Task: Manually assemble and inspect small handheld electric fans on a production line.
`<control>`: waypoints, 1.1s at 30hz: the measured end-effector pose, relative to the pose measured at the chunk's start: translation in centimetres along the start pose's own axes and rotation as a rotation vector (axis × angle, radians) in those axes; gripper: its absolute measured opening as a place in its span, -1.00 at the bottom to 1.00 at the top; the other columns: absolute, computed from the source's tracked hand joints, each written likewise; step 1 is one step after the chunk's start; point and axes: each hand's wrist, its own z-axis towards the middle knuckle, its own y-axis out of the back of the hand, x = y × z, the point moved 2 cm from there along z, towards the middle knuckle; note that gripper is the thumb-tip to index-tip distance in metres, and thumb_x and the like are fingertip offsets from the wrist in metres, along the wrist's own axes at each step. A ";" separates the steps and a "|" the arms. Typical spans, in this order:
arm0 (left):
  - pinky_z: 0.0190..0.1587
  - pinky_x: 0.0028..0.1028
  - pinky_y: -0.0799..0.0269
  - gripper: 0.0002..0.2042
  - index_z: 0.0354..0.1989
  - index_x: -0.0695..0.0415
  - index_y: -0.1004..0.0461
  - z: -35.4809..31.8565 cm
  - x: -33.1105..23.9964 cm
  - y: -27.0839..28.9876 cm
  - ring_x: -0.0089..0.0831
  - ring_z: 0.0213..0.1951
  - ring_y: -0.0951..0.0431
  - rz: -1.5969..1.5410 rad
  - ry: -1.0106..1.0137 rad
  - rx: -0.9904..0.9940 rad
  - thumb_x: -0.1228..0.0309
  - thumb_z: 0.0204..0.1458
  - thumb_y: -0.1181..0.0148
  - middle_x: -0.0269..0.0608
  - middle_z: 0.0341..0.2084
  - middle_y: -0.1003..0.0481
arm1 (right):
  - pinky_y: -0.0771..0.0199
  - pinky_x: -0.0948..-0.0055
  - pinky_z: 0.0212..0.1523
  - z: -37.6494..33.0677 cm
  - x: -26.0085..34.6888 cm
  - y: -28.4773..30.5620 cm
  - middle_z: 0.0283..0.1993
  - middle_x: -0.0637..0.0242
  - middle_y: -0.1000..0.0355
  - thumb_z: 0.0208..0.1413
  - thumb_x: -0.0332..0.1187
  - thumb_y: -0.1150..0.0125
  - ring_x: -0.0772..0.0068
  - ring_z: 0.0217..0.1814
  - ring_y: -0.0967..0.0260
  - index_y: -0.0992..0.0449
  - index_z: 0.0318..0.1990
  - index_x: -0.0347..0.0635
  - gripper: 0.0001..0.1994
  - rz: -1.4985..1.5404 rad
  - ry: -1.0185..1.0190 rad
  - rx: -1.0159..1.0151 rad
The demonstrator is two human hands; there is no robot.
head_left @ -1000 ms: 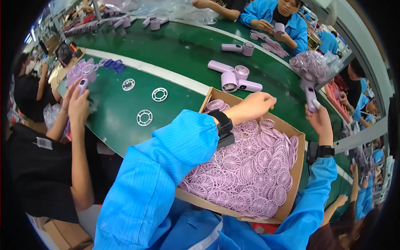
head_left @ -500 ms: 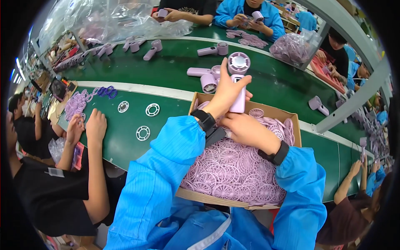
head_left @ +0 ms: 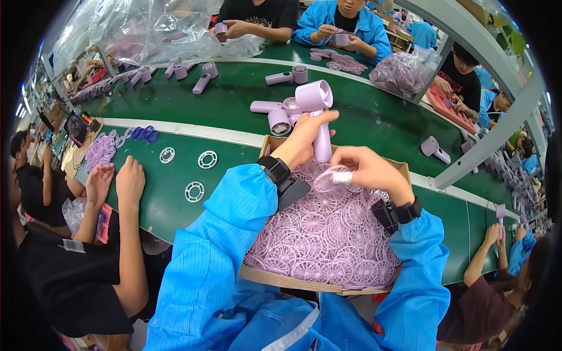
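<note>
the left hand (head_left: 301,140) is closed round the handle of a fan (head_left: 309,96), holding it above the back of the box (head_left: 293,279). the right hand (head_left: 366,169), with a white wrap (head_left: 342,176) on a finger, has thumb and fingers pinched on a grille (head_left: 322,179), near the handle's lower end.

as far as can be judged, this piece is partway along: a grille is picked out and held, but it and the fan are not yet joined. no spoked grille can be made out over the fan's right-facing opening; its other end is turned out of sight. plenty remains, since the box is well filled with a loose pile (head_left: 325,234) of grilles.

the fan is smooth and lilac, a short drum of a head on a slim, nearly upright handle. the held grille is a thin lilac ring, tilted, its spokes hard to tell.

beyond the box, 2 more fans (head_left: 279,121) lie close together on the green belt (head_left: 374,117). left of the box, 3 white rings (head_left: 194,192) lie apart on the bench (head_left: 167,196), with lilac rings (head_left: 100,151) heaped farther off beside purple rings (head_left: 146,134).
</note>
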 end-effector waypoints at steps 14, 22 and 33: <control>-0.16 -0.50 -0.40 -0.61 -0.03 0.20 -0.41 -1.5 -0.7 -2.0 -0.51 -0.21 -0.49 0.189 -0.160 0.297 0.42 -0.07 -0.30 -0.27 -0.25 -0.49 | -0.52 0.49 -0.19 0.0 -2.0 2.8 -0.23 0.38 -0.39 0.14 -0.48 -0.09 0.54 -0.16 -0.39 -0.31 -0.17 -0.14 -0.86 0.582 0.157 -0.602; -0.12 -0.48 -0.38 -0.64 -0.08 0.20 -0.43 -2.0 -1.1 -1.8 -0.54 -0.18 -0.49 0.418 -0.316 0.297 0.44 -0.09 -0.33 -0.27 -0.24 -0.51 | -0.53 0.38 -0.04 -0.2 -2.3 2.8 -0.15 0.37 -0.35 0.17 -0.51 -0.03 0.53 -0.12 -0.38 -0.29 -0.14 -0.16 -0.87 0.614 0.214 -0.626; -0.15 -0.49 -0.38 -0.61 -0.11 0.24 -0.41 -1.8 -1.4 -1.6 -0.53 -0.21 -0.49 0.401 -0.298 0.163 0.43 -0.12 -0.36 -0.26 -0.24 -0.50 | -0.49 0.28 0.05 -0.6 -1.7 3.0 -0.04 0.15 -0.36 0.23 -0.41 0.03 0.14 0.07 -0.38 -0.32 0.01 -0.22 -0.77 0.833 -0.005 -0.439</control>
